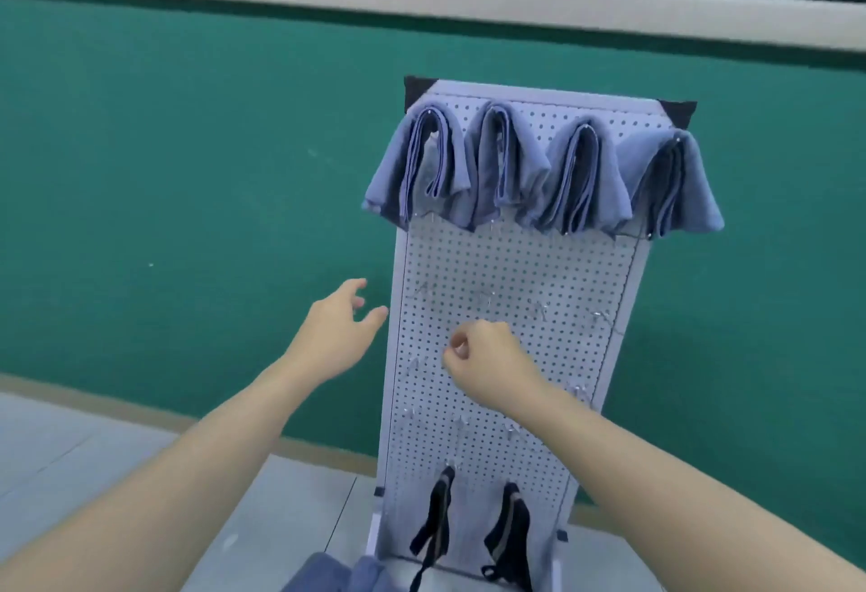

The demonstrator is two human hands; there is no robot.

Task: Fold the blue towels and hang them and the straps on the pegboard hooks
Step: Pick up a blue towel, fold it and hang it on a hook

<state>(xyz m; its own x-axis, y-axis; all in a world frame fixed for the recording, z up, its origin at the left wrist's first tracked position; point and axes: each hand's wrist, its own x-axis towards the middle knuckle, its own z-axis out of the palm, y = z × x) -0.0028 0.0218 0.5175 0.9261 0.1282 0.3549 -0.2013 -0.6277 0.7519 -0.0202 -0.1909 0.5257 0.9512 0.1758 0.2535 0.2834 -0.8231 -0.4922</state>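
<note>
Near me, blue towels (337, 573) lie below two hanging straps (438, 521), my right hand (487, 364) is curled empty before the pegboard (515, 273), my left hand (335, 329) open.

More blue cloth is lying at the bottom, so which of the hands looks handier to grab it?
Probably the left hand: it hangs open beside the pegboard, and its arm passes nearer the blue cloth. The right hand is curled in front of the board.
</note>
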